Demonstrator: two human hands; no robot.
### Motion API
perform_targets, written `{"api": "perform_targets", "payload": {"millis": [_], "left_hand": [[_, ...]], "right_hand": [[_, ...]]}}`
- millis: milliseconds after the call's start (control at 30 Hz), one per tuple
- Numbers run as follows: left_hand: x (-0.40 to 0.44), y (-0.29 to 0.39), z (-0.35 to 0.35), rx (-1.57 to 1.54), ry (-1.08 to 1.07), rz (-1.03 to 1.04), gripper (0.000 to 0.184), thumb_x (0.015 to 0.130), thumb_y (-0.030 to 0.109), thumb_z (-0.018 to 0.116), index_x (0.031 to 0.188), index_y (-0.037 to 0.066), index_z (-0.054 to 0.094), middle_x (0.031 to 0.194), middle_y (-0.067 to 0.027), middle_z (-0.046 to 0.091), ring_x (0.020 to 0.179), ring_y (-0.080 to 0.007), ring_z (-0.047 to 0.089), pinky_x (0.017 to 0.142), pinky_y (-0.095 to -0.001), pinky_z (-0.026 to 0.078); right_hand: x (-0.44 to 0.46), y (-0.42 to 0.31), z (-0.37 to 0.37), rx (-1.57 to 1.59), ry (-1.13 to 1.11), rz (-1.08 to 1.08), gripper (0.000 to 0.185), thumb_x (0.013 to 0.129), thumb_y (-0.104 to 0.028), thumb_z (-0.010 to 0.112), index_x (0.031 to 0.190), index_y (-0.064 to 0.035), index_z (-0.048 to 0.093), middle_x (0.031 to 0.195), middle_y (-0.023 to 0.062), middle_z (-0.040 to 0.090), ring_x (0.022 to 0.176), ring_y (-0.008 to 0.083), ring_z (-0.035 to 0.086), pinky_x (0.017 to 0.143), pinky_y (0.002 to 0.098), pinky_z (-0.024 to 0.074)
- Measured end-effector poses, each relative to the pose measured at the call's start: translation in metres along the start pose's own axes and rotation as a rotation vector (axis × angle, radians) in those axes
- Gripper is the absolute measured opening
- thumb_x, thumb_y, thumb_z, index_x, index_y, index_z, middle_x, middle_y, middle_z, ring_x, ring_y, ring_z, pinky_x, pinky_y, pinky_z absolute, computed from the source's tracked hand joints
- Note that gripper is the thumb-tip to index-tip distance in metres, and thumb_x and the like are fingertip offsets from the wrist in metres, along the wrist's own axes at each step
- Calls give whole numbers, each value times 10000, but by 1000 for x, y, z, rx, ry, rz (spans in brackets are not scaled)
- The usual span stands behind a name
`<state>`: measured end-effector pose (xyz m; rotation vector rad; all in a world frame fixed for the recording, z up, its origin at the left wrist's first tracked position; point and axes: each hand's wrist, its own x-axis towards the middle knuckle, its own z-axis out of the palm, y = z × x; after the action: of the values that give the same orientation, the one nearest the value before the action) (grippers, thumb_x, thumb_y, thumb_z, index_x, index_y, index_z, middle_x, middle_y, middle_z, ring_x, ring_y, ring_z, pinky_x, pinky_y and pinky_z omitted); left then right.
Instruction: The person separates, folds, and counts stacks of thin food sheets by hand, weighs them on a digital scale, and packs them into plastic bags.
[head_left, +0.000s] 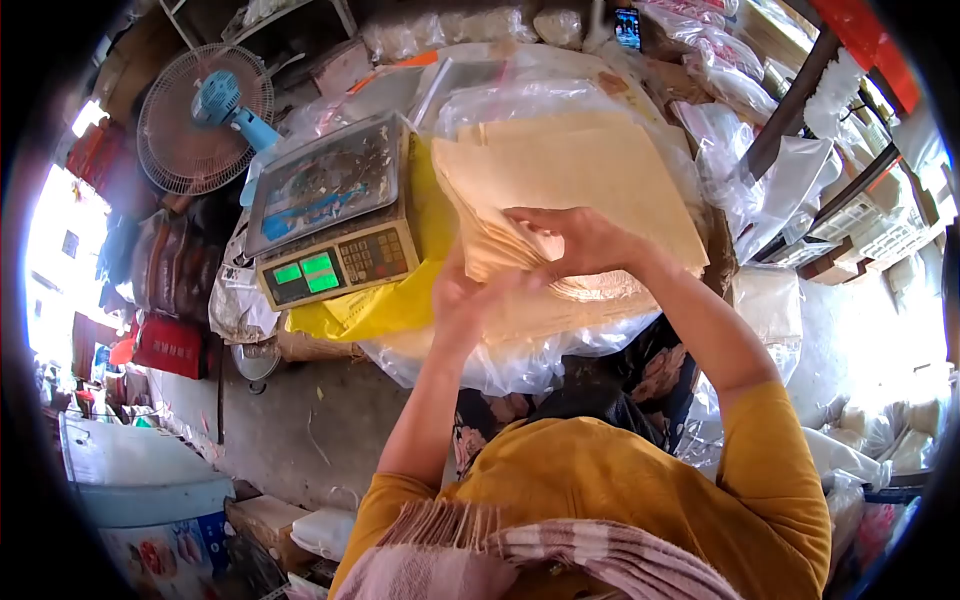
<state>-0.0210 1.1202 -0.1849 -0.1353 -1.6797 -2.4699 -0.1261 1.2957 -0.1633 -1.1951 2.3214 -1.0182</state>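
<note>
A thick stack of tan paper-like sheets [590, 165] lies on clear plastic in front of me, its near edges lifted and fanned. My right hand [575, 240] is curled at the raised near edge, with its fingers round the sheets. Beside it, at the stack's near left corner, my left hand [475, 300] is smeared by motion, and its fingers cannot be made out clearly. Left of the stack stands a digital scale [335, 265] with a lit green display and a metal pan. Under the scale and stack is a yellow sheet [375, 305].
A fan [205, 115] with a blue hub stands at the back left. Plastic bags [735, 150] lie along the right, and a phone [627, 28] is at the back. A red box [168, 345] sits at the left, above a white-and-blue container [150, 500].
</note>
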Motion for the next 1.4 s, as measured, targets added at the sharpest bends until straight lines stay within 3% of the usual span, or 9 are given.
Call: {"api": "perform_targets", "payload": {"millis": [67, 367, 667, 767, 867, 1000, 1067, 1167, 1400], "left_hand": [[2, 2, 3, 13, -14, 1, 565, 781, 43, 675, 1269, -28, 400, 1157, -82, 550, 1043, -134, 539, 906, -263, 417], [3, -9, -1, 95, -22, 90, 543, 807, 16, 588, 1309, 7, 381, 1161, -74, 551, 1025, -133, 547, 872, -268, 451], [0, -8, 9, 96, -7, 41, 433, 845, 33, 569, 1243, -16, 406, 1119, -81, 556, 1007, -131, 548, 870, -268, 445], [1, -9, 10, 114, 3, 87, 419, 854, 50, 575, 1229, -28, 406, 1117, -81, 553, 1006, -122, 540, 877, -264, 432], [0, -14, 5, 189, 40, 87, 404, 846, 35, 562, 1216, -30, 415, 1098, -77, 556, 977, -119, 545, 846, -263, 444], [-5, -20, -2, 224, 81, 66, 386, 821, 1, 551, 1188, -30, 436, 1057, -71, 562, 906, -119, 559, 786, -257, 464], [-6, -21, -3, 229, 88, 56, 467, 796, -26, 545, 1243, -17, 411, 1085, -66, 551, 936, -109, 544, 788, -239, 456], [-8, -21, 0, 226, 118, 36, 506, 777, -46, 540, 1263, -12, 407, 1095, -64, 546, 940, -102, 540, 781, -228, 455], [-11, -26, -1, 106, 160, 58, 459, 800, 9, 568, 1230, -33, 413, 1078, -91, 565, 902, -124, 568, 790, -242, 462]], "right_hand": [[1, 8, -1, 80, 16, -24, 854, 669, -517, 724, 1336, -95, 401, 1191, 177, 558, 1088, 299, 550, 931, 350, 427], [-4, 7, -5, 197, 4, -19, 761, 714, -457, 720, 1324, -104, 433, 1156, 125, 596, 1068, 229, 563, 934, 347, 420], [1, 18, 4, 168, -21, 1, 842, 669, -548, 718, 1327, -107, 432, 1186, 153, 574, 1104, 279, 543, 931, 342, 418], [3, 15, 1, 135, -70, 17, 739, 749, -315, 725, 1363, -112, 367, 1216, 130, 559, 1129, 233, 533, 955, 366, 413], [1, 10, 5, 86, 31, -32, 860, 707, -591, 652, 1357, -100, 376, 1182, 187, 565, 1056, 307, 570, 916, 373, 436], [-1, 7, 8, 19, 23, -48, 774, 806, -560, 543, 1372, -78, 328, 1145, 229, 567, 1020, 355, 574, 896, 378, 441], [-6, -2, 6, 28, 16, -31, 712, 859, -535, 473, 1369, -62, 322, 1127, 246, 566, 1008, 380, 568, 890, 380, 438], [-4, 5, 7, -14, -12, 121, 666, 897, -516, 401, 1357, -40, 328, 1123, 264, 557, 1013, 399, 550, 901, 393, 423], [-5, -7, 7, -58, -3, 100, 662, 891, -515, 418, 1347, -40, 349, 1124, 253, 562, 1015, 397, 549, 914, 405, 412]]}}
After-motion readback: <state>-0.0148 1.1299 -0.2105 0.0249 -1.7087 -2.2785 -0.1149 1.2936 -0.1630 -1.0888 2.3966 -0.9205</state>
